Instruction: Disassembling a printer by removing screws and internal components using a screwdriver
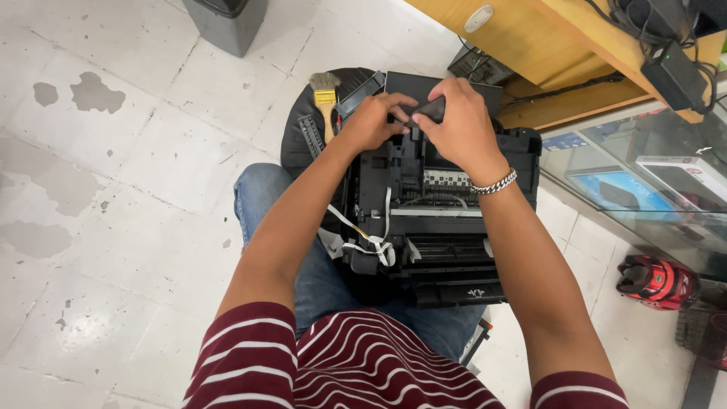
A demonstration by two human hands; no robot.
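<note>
An opened black printer [447, 227] with its cover off rests on my lap, its white ribbon cables hanging at the left front. My left hand [372, 121] grips a black part at the printer's far left edge. My right hand [458, 125], with a metal chain bracelet on the wrist, is closed around a small dark handle-like object [429, 110] over the printer's far middle. Both hands are close together, nearly touching.
A paintbrush [326, 95] with a yellow ferrule lies on a black round stool beyond the printer. A wooden counter [530, 38] and a glass display case [644, 167] stand on the right. A red-and-black object [655, 280] lies on the tiled floor [136, 151]; a grey bin [226, 23] stands far left.
</note>
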